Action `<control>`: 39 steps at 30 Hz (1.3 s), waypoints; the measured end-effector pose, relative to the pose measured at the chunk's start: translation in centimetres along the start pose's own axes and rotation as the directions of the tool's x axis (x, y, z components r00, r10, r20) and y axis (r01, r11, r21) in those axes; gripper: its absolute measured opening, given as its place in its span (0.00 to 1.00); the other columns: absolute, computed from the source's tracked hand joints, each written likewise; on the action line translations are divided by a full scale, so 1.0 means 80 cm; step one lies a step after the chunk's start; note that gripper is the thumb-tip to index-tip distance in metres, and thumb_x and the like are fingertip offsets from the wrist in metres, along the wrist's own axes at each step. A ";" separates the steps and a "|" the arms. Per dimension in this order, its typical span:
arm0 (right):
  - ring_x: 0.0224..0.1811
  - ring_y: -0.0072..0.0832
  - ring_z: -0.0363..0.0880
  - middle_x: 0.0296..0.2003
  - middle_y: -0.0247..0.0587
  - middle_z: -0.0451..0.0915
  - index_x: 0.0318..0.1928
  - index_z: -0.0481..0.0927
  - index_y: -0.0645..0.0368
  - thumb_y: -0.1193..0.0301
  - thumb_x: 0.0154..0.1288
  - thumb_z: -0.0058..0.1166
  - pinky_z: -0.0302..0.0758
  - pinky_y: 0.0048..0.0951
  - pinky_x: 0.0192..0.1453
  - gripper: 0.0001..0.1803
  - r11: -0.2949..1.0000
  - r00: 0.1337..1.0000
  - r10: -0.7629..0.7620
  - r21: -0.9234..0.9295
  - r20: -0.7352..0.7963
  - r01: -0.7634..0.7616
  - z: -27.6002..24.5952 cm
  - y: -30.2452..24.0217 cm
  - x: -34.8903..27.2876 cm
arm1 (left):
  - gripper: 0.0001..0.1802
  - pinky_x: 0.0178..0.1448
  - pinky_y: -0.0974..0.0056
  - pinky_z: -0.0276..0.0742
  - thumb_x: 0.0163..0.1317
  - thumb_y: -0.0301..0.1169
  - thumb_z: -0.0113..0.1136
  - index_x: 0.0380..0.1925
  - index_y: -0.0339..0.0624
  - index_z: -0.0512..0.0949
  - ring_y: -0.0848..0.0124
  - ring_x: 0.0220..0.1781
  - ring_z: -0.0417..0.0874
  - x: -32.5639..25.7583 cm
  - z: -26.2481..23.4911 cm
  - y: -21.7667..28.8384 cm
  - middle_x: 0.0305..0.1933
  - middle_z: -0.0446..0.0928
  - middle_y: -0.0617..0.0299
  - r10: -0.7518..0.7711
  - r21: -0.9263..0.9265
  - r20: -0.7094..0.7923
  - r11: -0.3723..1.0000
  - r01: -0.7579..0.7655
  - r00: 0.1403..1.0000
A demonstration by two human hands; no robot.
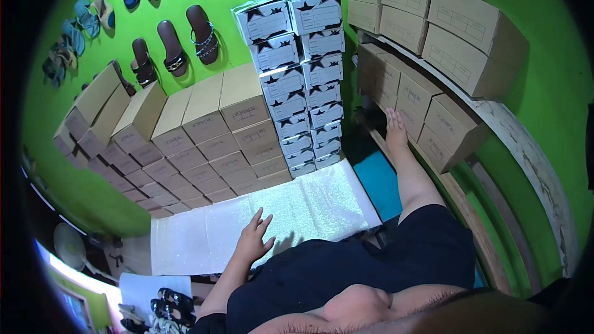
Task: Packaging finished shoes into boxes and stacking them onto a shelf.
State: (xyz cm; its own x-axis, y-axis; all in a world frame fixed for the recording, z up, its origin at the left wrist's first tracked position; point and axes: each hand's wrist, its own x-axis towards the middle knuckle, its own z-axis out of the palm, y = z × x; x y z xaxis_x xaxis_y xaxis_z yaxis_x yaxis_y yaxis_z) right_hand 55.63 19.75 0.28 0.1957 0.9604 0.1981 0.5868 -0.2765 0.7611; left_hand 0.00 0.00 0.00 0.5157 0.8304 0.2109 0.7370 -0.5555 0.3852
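1. White glittery sheet [309, 204]: lies flat on the floor in front of the person, its far edge touching the foot of the box stacks.
2. Left hand [255, 238]: open, fingers spread, palm down on the near part of the sheet, holding nothing.
3. Right hand [396, 128]: arm stretched out, fingers straight and close together, laid against a brown box on the lower shelf [413, 106]. It grips nothing that can be seen (the palm side is hidden).
4. Risk, sheet: weight is on one palm only. In my judgement a push or pull from that hand could make the sheet slide or crease, and its far edge could nudge the lowest boxes.
5. Risk, tall stack: the white star-printed boxes [301, 80] stand in two high, narrow columns just beyond the sheet. A knock at the base would likely topple them toward the person.
6. Risk, shelf: the brown shelf boxes sit close to the plank's edge. A shove from the right hand could twist one out of line, and a pull could bring it down onto the blue mat [377, 182].
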 end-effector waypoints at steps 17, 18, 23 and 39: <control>0.82 0.45 0.34 0.79 0.46 0.45 0.77 0.53 0.54 0.69 0.55 0.56 0.32 0.57 0.81 0.48 0.707 0.985 0.138 0.707 -0.106 -0.023 0.008 -0.074 -0.161 | 0.40 0.63 0.53 0.77 0.54 0.37 0.70 0.69 0.52 0.68 0.49 0.62 0.79 -0.039 -0.029 -0.059 0.76 0.57 0.44 -0.004 -0.023 -0.026 1.000 0.003 1.000; 0.82 0.45 0.34 0.78 0.46 0.45 0.76 0.54 0.52 0.69 0.55 0.57 0.32 0.59 0.80 0.47 0.674 0.986 0.140 0.738 -0.094 -0.025 0.007 -0.087 -0.178 | 0.40 0.63 0.53 0.77 0.54 0.37 0.70 0.69 0.52 0.68 0.49 0.62 0.79 -0.039 -0.035 -0.068 0.76 0.57 0.44 -0.014 -0.020 -0.039 1.000 0.013 0.999; 0.81 0.50 0.36 0.78 0.47 0.47 0.75 0.58 0.47 0.66 0.54 0.60 0.31 0.70 0.77 0.46 0.617 0.987 -0.019 0.775 -0.159 0.137 -0.047 -0.159 -0.261 | 0.40 0.64 0.52 0.76 0.55 0.38 0.69 0.70 0.53 0.67 0.49 0.63 0.77 -0.049 -0.073 -0.115 0.76 0.57 0.45 -0.013 0.020 -0.081 1.000 0.015 0.997; 0.80 0.58 0.35 0.78 0.53 0.45 0.73 0.63 0.42 0.64 0.53 0.63 0.31 0.73 0.75 0.45 0.460 0.886 0.007 0.788 -0.464 0.409 -0.300 -0.235 -0.326 | 0.56 0.78 0.30 0.33 0.53 0.46 0.69 0.78 0.55 0.47 0.41 0.82 0.34 -0.058 -0.398 -0.321 0.83 0.39 0.55 -0.166 0.172 -0.872 0.778 0.604 0.461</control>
State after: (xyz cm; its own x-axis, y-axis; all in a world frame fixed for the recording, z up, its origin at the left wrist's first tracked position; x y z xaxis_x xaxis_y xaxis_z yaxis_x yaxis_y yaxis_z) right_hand 20.65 0.66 -4.36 -0.1867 0.8641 0.4674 0.9693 0.2394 -0.0554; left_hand -35.24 11.82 17.77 -0.2652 0.5126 0.8166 0.9601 0.0621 0.2728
